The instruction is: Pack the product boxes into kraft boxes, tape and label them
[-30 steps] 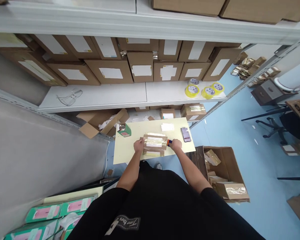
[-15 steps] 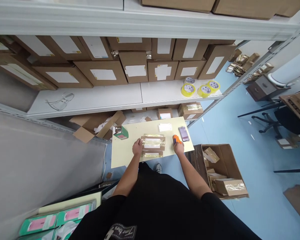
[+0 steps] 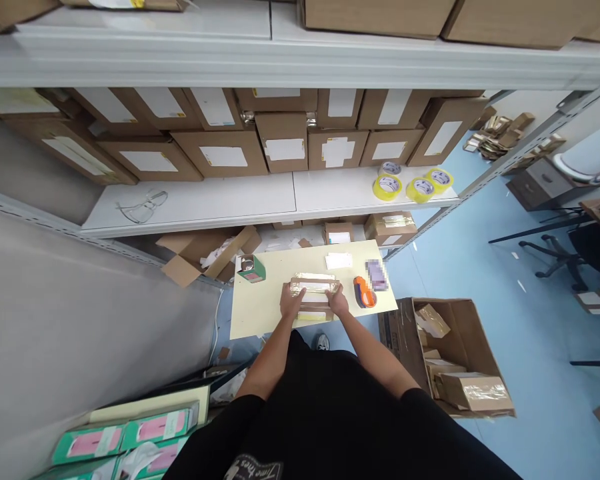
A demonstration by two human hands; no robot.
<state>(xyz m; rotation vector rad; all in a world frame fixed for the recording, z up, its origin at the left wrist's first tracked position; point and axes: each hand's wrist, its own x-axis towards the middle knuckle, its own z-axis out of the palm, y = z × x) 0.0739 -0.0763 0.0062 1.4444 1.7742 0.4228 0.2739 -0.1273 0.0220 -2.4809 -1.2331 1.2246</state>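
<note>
A small cardboard box [image 3: 314,299] with clear tape and white labels is between my two hands at the table's front edge. My left hand [image 3: 291,300] grips its left end, thumb on top. At the right end, my right hand [image 3: 338,301] grips it the same way. An orange and blue tape dispenser [image 3: 364,292] lies on the table just right of my right hand. Beyond it is a purple, blurred-out phone-like item [image 3: 377,275]. White label slips [image 3: 339,261] lie behind the box. A green carton [image 3: 251,268] stands at the table's left.
The pale yellow table [image 3: 260,313] stands before a shelf [image 3: 220,200] with boxes, tape rolls [image 3: 387,187] and safety glasses [image 3: 143,207]. A large open carton [image 3: 460,313] holding packages is on the floor at right. Green and pink boxes [image 3: 120,440] sit at lower left.
My right hand has let go of the tape dispenser, leaving it on the table, and moved left to the box. Both hands now hold the box, which is tilted up. The view has shifted slightly.
</note>
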